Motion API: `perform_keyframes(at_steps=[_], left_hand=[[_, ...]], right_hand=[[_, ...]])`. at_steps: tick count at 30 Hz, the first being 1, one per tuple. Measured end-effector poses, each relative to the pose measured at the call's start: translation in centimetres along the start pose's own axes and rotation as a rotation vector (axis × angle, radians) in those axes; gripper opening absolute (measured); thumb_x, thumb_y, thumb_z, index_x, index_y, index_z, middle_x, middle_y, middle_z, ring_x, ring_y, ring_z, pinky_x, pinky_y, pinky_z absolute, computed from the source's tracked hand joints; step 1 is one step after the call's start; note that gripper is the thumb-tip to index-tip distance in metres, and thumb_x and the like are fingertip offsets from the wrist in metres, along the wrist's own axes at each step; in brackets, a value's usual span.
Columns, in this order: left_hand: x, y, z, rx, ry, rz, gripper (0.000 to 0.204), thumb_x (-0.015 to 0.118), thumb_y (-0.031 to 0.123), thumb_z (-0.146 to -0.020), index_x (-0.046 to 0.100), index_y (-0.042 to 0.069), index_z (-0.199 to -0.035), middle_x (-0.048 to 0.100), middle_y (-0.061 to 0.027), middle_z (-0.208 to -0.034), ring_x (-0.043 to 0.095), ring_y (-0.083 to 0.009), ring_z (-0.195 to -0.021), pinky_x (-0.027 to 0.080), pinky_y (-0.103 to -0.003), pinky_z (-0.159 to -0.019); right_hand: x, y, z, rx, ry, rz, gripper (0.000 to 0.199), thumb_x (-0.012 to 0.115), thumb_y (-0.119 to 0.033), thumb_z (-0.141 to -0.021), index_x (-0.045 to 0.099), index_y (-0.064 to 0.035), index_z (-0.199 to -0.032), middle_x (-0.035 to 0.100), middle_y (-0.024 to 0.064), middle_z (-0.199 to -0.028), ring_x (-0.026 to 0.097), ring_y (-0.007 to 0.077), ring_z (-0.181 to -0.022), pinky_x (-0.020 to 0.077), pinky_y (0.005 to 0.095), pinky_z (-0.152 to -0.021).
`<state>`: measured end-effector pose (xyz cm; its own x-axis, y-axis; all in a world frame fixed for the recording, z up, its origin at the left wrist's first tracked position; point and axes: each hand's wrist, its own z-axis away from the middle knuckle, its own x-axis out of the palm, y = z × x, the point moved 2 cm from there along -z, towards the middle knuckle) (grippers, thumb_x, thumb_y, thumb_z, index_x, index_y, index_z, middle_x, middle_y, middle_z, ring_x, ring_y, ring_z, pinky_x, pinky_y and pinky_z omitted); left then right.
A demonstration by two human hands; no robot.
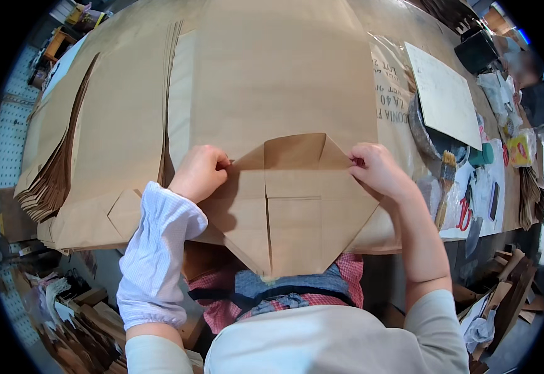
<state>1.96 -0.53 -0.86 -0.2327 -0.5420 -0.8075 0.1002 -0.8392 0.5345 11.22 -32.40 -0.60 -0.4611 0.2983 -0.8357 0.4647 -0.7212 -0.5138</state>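
A large brown paper bag (309,224) lies in front of me, its near end folded into a pointed, many-sided flap that hangs over the table edge toward my lap. A pocket-like fold stands partly raised at the flap's far side. At the flap's left corner, my left hand (200,173) is closed, fingertips pinching the paper. My right hand (379,169) pinches the opposite corner in the same way. Beyond both hands, the flat body of the bag stretches away across the table. A light sleeve cover (160,249) wraps my left forearm; the right one is bare.
Stacks of brown paper bags (119,112) and fanned sheets (53,168) lie to the left. On the right are a white board (443,93) over a round basin (420,128), a brush (447,177), red-handled scissors (464,215) and a knife-like blade (473,235). Paper scraps (503,293) lie below.
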Motion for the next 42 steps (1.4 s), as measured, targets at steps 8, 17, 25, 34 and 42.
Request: perform_keyframes(at_steps=[8,17,25,34,42], left_hand=[[3.6,4.0,3.4,0.114,0.040,-0.682,0.042,0.060,0.011,-0.072,0.060,-0.005,-0.111,0.058,-0.0248,-0.116,0.054,-0.0367,-0.112,0.042,-0.045,-0.099],[7.3,3.1,6.4,0.101,0.017,-0.321,0.099,0.068,0.043,-0.074,0.023,-0.014,-0.142,0.023,-0.0312,-0.150,0.019,-0.0423,-0.142,0.017,-0.046,-0.117],[3.6,0.0,4.5,0.158,0.025,0.354,0.074,0.064,0.017,-0.082,0.029,-0.004,-0.144,0.040,-0.0251,-0.142,0.037,-0.0358,-0.135,0.029,-0.038,-0.112],[5.0,4.5,1.8,0.031,0.483,0.285,0.037,0.076,0.021,-0.078,0.061,0.000,-0.106,0.065,-0.0157,-0.097,0.063,-0.0320,-0.088,0.050,-0.037,-0.077],[2.6,2.5,2.1,0.294,0.216,0.513,0.026,0.051,0.006,-0.083,0.066,-0.005,-0.102,0.068,-0.0112,-0.089,0.065,-0.0160,-0.083,0.052,-0.029,-0.072]], right_hand=[[2.7,-3.0,3.0,-0.285,0.021,0.463,0.032,0.062,-0.009,-0.071,0.063,-0.0015,-0.102,0.062,0.0124,-0.107,0.058,0.0290,-0.105,0.0479,0.0384,-0.088],[7.8,-3.9,6.1,-0.143,0.136,0.164,0.090,0.069,-0.043,-0.080,0.030,0.0079,-0.142,0.034,0.0211,-0.148,0.026,0.0334,-0.141,0.0194,0.0412,-0.118],[4.8,-0.6,4.2,0.035,0.212,-0.707,0.032,0.066,0.000,-0.083,0.062,-0.0012,-0.114,0.063,0.0144,-0.112,0.059,0.0248,-0.107,0.0486,0.0341,-0.092],[4.0,-1.9,3.7,-0.090,0.787,-0.352,0.023,0.065,-0.002,-0.081,0.065,-0.0029,-0.104,0.064,0.0133,-0.096,0.060,0.0273,-0.091,0.0505,0.0337,-0.078],[7.5,-12.2,-0.3,-0.307,0.512,-0.468,0.009,0.067,-0.012,-0.079,0.063,-0.0037,-0.078,0.063,0.0125,-0.074,0.063,0.0308,-0.071,0.0514,0.0405,-0.062]])
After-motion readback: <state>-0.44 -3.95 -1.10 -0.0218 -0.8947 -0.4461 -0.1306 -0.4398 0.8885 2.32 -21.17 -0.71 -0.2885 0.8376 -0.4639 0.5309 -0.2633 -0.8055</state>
